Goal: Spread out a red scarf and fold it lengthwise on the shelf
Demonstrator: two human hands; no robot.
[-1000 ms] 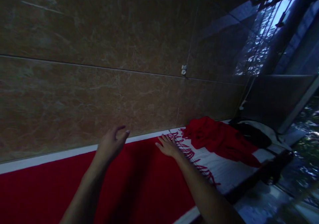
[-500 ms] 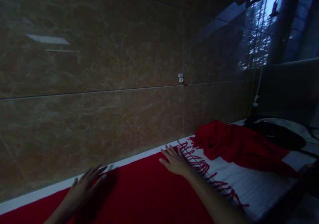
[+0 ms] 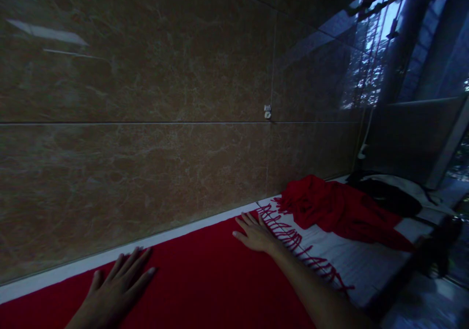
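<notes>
A red fringed scarf (image 3: pixel 205 275) lies spread flat along the white table by the wall. My left hand (image 3: pixel 117 282) rests on it at the lower left, fingers spread, close to the scarf's far edge. Near the fringed end, my right hand (image 3: pixel 254 234) lies flat on the cloth with its fingers apart. Past that hand, red tassels (image 3: pixel 293 238) stretch over the white surface. The near side of the scarf runs out of view.
A crumpled red cloth with fringe (image 3: pixel 330 207) lies on the white table (image 3: pixel 351 251) to the right. Behind it is a black and white item (image 3: pixel 392 192). A marbled tile wall (image 3: pixel 146 173) borders the far side, with a small white fixture (image 3: pixel 267 112).
My left hand has come down from just above the scarf and now lies flat on it. My right hand stays nearly in place. The camera view has turned slightly.
</notes>
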